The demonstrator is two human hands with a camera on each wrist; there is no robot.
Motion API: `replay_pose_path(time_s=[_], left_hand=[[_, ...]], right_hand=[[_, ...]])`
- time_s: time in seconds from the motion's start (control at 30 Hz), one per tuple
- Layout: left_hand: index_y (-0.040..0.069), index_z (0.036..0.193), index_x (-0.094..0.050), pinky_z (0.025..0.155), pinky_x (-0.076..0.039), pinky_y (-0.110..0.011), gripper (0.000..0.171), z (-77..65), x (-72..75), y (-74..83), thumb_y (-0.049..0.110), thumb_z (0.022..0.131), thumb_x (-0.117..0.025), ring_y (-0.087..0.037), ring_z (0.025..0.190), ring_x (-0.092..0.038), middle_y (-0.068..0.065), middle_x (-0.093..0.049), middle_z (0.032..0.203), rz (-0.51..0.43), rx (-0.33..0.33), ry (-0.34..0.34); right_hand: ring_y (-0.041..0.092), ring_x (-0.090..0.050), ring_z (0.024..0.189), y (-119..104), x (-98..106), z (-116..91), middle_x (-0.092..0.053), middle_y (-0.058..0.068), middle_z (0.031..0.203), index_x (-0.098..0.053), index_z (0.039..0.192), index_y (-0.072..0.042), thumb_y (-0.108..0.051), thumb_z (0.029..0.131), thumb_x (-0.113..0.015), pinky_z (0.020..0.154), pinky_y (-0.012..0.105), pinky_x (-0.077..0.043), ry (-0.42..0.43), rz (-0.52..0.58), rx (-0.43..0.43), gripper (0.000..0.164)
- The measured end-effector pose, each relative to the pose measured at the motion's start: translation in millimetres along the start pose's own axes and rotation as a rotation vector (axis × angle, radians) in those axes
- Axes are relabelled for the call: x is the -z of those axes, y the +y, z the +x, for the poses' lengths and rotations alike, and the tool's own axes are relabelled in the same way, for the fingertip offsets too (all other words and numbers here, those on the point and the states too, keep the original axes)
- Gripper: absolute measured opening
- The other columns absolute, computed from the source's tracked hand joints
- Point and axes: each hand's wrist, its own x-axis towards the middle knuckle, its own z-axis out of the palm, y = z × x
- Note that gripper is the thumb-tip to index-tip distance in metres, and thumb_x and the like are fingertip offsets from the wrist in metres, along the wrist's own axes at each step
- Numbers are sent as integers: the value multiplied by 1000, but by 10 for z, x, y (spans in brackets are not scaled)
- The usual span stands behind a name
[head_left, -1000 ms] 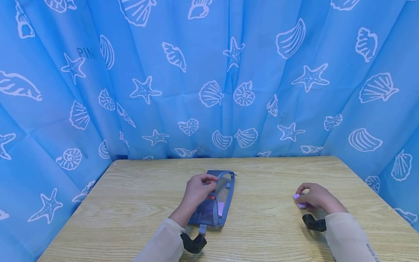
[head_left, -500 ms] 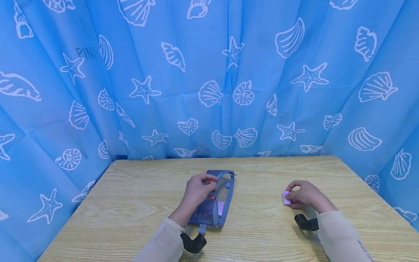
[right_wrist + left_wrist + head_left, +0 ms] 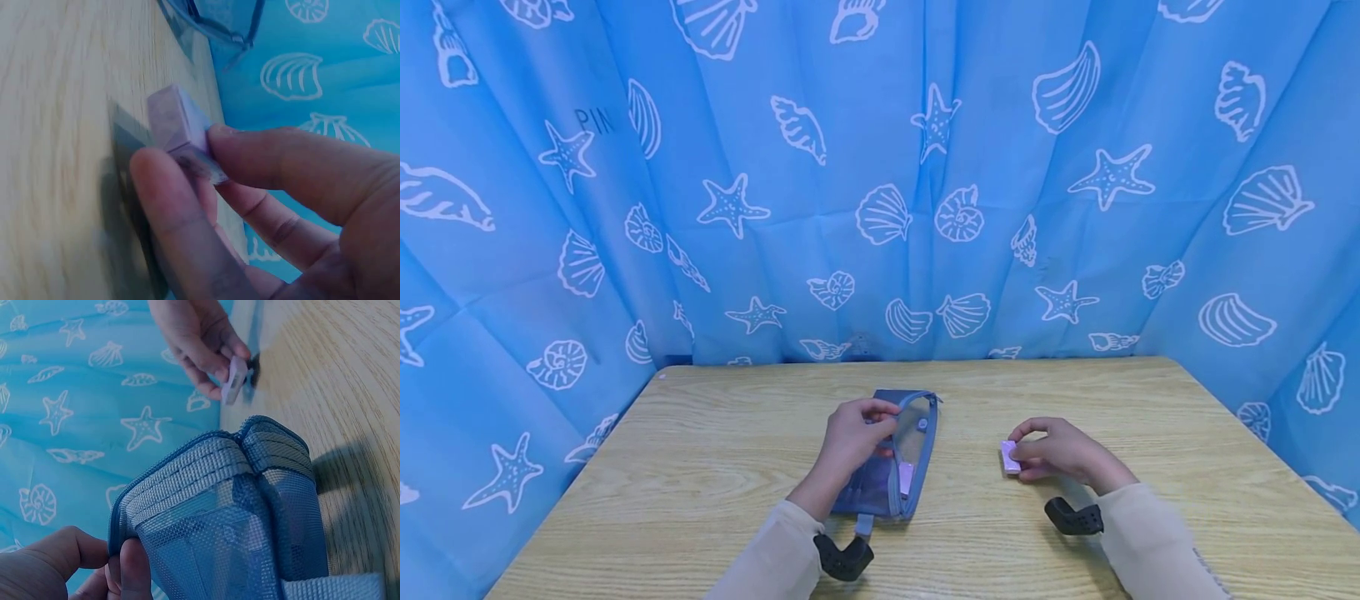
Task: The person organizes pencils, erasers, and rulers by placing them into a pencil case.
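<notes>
A blue mesh zipper pouch [image 3: 868, 492] lies on the table with its zipped mouth held apart. My left hand [image 3: 856, 437] pinches the edge of its opening between thumb and fingers; the left wrist view shows the grip at the zipper rim [image 3: 178, 456]. Inside the pouch a pink piece [image 3: 906, 478] and a small round pale thing [image 3: 922, 424] show. To the right of the pouch, my right hand [image 3: 1060, 454] pinches a small pale pink box-shaped block [image 3: 1011, 457], its printed side partly covered by the fingers. In the right wrist view the block [image 3: 169, 119] is close over the table.
The wooden table [image 3: 737, 433] runs back to a blue curtain [image 3: 820, 250] with white shell and starfish prints, which also closes off both sides. A black wrist mount [image 3: 844, 557] sits at the left wrist, another black mount [image 3: 1073, 517] at the right.
My right hand has moved left across the table toward the pouch with the pink block. The block has turned in the fingers' grip. My left hand and the pouch have stayed in place.
</notes>
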Motion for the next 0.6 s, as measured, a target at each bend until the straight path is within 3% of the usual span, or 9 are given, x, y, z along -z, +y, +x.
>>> replay_pose_path(time_s=[0.2,0.37,0.6], left_hand=[[7,102,-74,57,-61,-30,21,-9,-3,5,6,83,-64,-14,73,-65,-5,-62,86,-2,5,-7],[6,102,-75,57,-61,-30,22,-10,-7,3,6,83,-65,-14,73,-64,-4,-61,85,5,4,-5],[6,103,-74,56,-61,-29,22,1,-10,-3,6,83,-65,-14,72,-65,-5,-62,85,12,-3,-4]], right_hand=[[16,-64,76,-24,-147,37,-54,18,101,-55,116,12,1,91,-61,68,29,-62,-26,26,20,28],[15,-64,73,-73,-270,45,-59,15,95,-58,111,11,2,89,-63,66,29,-62,2,-9,41,25],[15,-65,68,-119,-443,66,-63,12,86,-60,108,11,2,87,-65,65,30,-62,-18,-20,75,24]])
